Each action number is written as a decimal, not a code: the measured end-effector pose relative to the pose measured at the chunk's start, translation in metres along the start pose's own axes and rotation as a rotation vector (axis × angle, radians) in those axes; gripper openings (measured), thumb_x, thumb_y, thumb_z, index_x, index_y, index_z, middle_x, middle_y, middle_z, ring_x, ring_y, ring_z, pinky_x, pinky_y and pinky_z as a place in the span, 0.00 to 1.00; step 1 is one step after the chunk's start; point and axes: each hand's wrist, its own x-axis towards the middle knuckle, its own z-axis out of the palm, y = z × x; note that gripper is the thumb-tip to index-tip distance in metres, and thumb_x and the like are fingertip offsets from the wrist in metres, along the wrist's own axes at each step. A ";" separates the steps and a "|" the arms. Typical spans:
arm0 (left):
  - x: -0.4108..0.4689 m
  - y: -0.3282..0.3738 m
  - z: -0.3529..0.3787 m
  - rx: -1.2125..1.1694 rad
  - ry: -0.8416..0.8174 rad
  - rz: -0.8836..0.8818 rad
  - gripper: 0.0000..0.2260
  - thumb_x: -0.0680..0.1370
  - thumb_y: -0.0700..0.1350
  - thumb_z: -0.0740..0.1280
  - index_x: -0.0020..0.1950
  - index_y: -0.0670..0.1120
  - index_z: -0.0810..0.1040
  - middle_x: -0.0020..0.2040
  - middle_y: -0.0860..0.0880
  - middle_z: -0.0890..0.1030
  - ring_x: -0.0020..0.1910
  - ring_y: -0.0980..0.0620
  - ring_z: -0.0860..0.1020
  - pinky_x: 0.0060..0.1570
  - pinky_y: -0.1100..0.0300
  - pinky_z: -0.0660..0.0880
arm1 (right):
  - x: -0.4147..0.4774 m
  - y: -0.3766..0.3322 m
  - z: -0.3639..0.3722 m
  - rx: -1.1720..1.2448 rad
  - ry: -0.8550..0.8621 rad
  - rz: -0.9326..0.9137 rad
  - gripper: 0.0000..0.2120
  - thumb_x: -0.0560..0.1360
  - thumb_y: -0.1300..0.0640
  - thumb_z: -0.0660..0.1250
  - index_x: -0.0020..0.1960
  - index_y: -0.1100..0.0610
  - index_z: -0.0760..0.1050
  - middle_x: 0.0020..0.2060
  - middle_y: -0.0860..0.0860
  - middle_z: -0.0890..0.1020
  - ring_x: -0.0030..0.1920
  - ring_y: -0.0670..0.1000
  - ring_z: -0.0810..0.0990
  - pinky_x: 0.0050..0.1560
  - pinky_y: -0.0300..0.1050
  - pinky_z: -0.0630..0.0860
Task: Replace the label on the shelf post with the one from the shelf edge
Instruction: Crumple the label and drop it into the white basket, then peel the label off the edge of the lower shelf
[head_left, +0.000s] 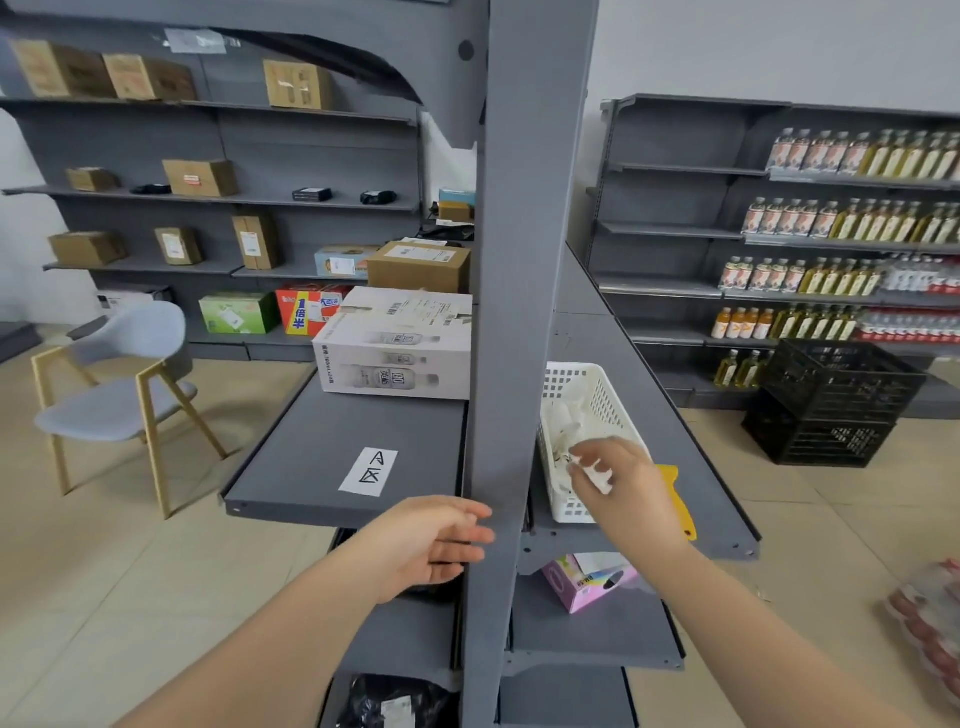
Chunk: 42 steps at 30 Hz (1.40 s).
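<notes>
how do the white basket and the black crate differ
The white basket sits on a shelf beside the post; the black crate stands on the floor. The basket is a single small bin holding white scraps; the crate looks like two larger units stacked, contents not visible. Both are perforated plastic with open tops.

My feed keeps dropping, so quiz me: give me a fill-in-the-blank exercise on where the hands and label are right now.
1. The white label marked "A" lies on the ____ shelf.
2. The right hand holds crumpled white paper over the white ____.
3. The left hand touches the grey ____.

Missing words: grey; basket; post
</notes>
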 end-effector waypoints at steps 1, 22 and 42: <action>0.000 -0.003 -0.006 -0.013 0.030 -0.002 0.10 0.78 0.40 0.63 0.55 0.45 0.82 0.48 0.45 0.87 0.42 0.49 0.84 0.41 0.58 0.77 | -0.010 -0.004 0.005 0.054 -0.017 0.011 0.04 0.73 0.59 0.70 0.46 0.52 0.80 0.40 0.45 0.79 0.43 0.45 0.74 0.43 0.39 0.72; 0.038 -0.028 -0.091 1.205 0.658 0.429 0.17 0.80 0.50 0.61 0.68 0.54 0.73 0.75 0.56 0.67 0.74 0.46 0.59 0.64 0.49 0.59 | -0.010 -0.109 0.141 0.209 -0.397 0.003 0.14 0.74 0.62 0.64 0.59 0.53 0.76 0.55 0.47 0.79 0.56 0.46 0.77 0.57 0.38 0.72; 0.000 -0.048 -0.126 0.911 0.802 1.128 0.16 0.69 0.29 0.70 0.51 0.44 0.86 0.53 0.48 0.86 0.57 0.53 0.76 0.62 0.71 0.67 | 0.027 -0.123 0.144 0.561 -0.431 0.466 0.11 0.76 0.53 0.66 0.44 0.60 0.80 0.34 0.56 0.83 0.34 0.52 0.80 0.40 0.49 0.80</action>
